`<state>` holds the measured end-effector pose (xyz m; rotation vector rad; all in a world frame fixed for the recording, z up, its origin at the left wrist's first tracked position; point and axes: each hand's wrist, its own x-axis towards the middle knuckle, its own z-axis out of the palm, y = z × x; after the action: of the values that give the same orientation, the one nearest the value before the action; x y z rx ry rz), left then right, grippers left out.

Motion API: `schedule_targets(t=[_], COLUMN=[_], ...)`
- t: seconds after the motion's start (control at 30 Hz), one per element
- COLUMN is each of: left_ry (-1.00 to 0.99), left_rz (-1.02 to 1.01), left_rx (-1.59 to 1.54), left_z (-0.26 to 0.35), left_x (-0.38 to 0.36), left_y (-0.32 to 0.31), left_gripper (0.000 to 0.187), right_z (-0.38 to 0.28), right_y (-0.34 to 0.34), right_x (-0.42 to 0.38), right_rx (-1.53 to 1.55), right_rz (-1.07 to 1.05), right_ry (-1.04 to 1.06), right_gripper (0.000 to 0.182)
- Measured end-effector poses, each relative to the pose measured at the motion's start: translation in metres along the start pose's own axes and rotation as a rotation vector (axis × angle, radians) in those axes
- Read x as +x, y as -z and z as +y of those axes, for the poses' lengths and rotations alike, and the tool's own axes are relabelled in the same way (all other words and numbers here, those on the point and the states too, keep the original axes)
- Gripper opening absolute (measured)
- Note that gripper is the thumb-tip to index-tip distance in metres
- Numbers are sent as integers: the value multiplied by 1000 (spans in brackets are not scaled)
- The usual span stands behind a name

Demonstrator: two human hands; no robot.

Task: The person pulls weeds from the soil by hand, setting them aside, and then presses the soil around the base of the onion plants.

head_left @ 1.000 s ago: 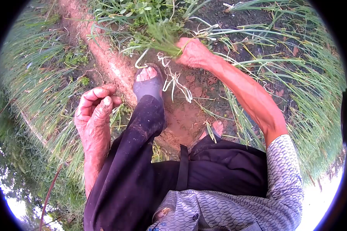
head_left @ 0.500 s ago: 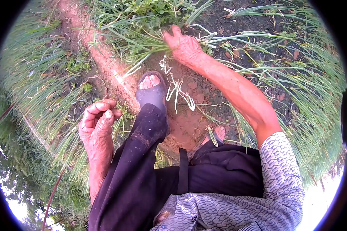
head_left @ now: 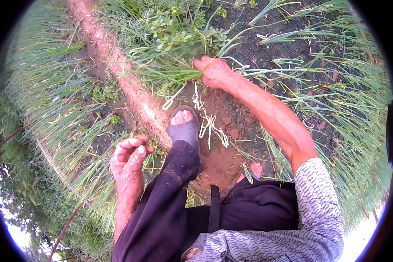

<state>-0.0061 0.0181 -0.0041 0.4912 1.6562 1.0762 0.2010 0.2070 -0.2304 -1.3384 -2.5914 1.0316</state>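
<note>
My right hand (head_left: 215,72) reaches forward, its fingers curled tight around the base of a tuft of thin green grass (head_left: 175,73). The blades fan out to the left of the fist, and the fingertips are hidden. Just beyond grows a low leafy weed (head_left: 172,37) with small rounded leaves. Pale, limp stalks (head_left: 212,129) lie on the soil below that hand. Beside my left knee, my left hand (head_left: 130,160) is raised with bent fingers and thumb drawn together. Nothing shows between them.
Rows of onion-like plants (head_left: 336,105) stand in dark soil on the right, more green blades (head_left: 52,100) on the left. A reddish earth ridge (head_left: 137,98) runs between. My sandalled foot (head_left: 182,126) is planted close to the ridge.
The view has shifted, so the ground and feet appear lower and farther right. My right hand's finger that stuck out is now folded in, closing on the grass. The left hand keeps its curl.
</note>
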Motion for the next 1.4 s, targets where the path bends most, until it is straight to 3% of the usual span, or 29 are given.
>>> schedule_targets(t=[0.13,0.3,0.4,0.43,0.47,0.53,0.57,0.63,0.67,0.73,0.77,0.8,0.83,0.9,0.93,1.0,1.07,1.2,1.23,1.27,1.33,1.4], left_ry=[-19,-13,-3,-2,-8,2,14,-13,-25,-7,-14,-23,-30,-47,-55,-84,-110,-66,-38,-70,-131,-91], left_rz=[-34,-47,-49,-45,-47,-27,-28,-51,-66,-71,-76,-84,-98,-120,-154,-203,-173,-133,-122,-159,-237,-241], left_rx=[-28,-37,-49,-47,-56,-46,-40,-36,-34,-20,-28,-35,-29,-13,20,82,152,323,420,488,512,476], left_z=[0,-1,-1,-1,-1,-1,0,1,2,1,-1,-3,-1,3,5,7,-3,-35,-38,-43,-56,-61], left_x=[-1,-1,0,0,1,1,1,1,1,0,1,2,2,2,5,15,36,85,93,102,124,140], left_y=[0,1,1,2,1,0,-1,-7,-9,-9,-8,-9,-12,-19,-21,-23,-15,-2,-4,-5,-7,-24], left_gripper=[16,19,19,18,19,18,18,18,18,18,19,19,20,21,21,21,21,21,23,23,22,21], right_z=[7,28,32,24,20,5,14,14,2,-9,-23,-40,-29,-19,-28,-46,-36,-45,-37,-37,-36,-36], right_y=[-3,-23,-31,-21,-19,3,7,30,56,93,108,133,130,126,118,133,133,170,179,186,195,203], right_x=[10,13,7,-1,0,-5,-5,-2,-1,-12,-19,-35,-31,-35,-37,-65,-75,-122,-135,-151,-182,-214], right_rx=[-20,427,556,574,325,317,836,1030,717,907,1269,1657,1506,713,279,711,874,1098,1062,1109,1182,1100], right_rz=[26,223,207,209,471,375,183,92,191,191,191,45,28,184,328,232,87,354,304,342,448,472], right_ry=[151,169,70,37,250,281,156,-13,-33,82,133,77,-24,14,-169,-142,-160,-111,-87,-183,-169,-291], right_gripper=[20,5,2,6,8,14,16,25,32,29,24,20,20,24,30,34,30,20,22,20,22,24])
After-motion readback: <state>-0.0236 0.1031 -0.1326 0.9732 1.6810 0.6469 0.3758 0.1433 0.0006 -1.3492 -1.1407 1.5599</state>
